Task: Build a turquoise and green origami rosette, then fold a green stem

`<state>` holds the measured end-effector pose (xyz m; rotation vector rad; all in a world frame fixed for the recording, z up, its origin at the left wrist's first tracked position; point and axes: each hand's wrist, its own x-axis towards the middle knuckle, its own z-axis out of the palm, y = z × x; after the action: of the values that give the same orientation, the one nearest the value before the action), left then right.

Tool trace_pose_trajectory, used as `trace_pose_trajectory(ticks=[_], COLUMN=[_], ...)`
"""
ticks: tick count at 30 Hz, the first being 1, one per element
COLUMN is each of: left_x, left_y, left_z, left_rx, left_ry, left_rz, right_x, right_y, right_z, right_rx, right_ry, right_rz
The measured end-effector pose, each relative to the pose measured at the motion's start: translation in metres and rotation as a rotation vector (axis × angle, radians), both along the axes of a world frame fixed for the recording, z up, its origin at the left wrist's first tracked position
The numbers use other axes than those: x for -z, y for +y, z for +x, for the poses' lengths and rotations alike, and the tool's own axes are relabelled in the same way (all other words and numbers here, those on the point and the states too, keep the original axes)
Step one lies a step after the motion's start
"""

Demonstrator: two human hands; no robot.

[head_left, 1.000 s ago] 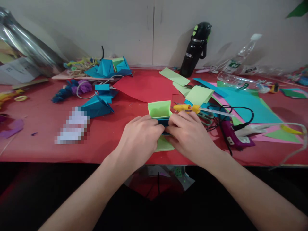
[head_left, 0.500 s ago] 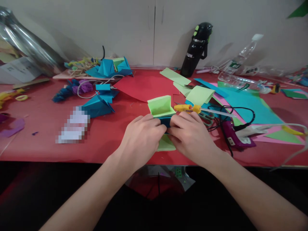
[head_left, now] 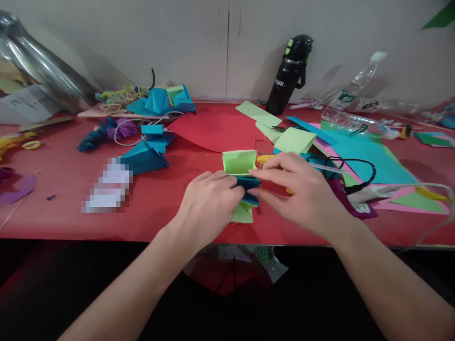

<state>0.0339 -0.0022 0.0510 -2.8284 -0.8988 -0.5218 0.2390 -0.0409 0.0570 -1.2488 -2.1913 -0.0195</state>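
A folded paper piece in light green and dark blue (head_left: 240, 162) sits near the table's front edge. Its green flaps show at the back and the front, with blue folds between them. My left hand (head_left: 213, 199) is closed on its left side, thumb and fingers pinching the blue folds. At the right end, my right hand (head_left: 293, 189) has thumb and forefinger spread apart around the blue edge; whether the tips touch the paper is hard to tell. Partly hidden behind that hand lies a yellow-handled tool (head_left: 263, 159) with a pale rod.
Red paper (head_left: 216, 128) lies behind the hands. Blue folded paper (head_left: 145, 157) is at left. A black bottle (head_left: 289, 76) stands at the wall. Coloured sheets (head_left: 377, 156), a purple power strip (head_left: 368, 210) with cables, and clear plastic bottles (head_left: 355, 122) occupy the right.
My right hand has loosened from the folded paper, its thumb and forefinger now apart and shifted right. The blue folds show more at the right end. My left hand stays in place.
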Motion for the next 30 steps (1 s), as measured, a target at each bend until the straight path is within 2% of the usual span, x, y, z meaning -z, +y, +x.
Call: trace_pose_trajectory(ticks=[3, 7, 23, 30], left_x=[0.000, 0.000, 0.001, 0.001], left_y=[-0.002, -0.004, -0.012, -0.011], left_z=[0.003, 0.005, 0.009, 0.009], left_rx=[0.019, 0.046, 0.048, 0.036], left_ry=[0.000, 0.012, 0.016, 0.027], left_rz=[0.045, 0.085, 0.092, 0.071], right_x=[0.000, 0.003, 0.000, 0.001], right_y=[0.003, 0.005, 0.006, 0.003], right_z=[0.001, -0.005, -0.019, -0.021], right_rx=[0.095, 0.180, 0.123, 0.172], right_ry=[-0.105, -0.233, -0.375, -0.395], right_rz=[0.066, 0.072, 0.060, 0.036])
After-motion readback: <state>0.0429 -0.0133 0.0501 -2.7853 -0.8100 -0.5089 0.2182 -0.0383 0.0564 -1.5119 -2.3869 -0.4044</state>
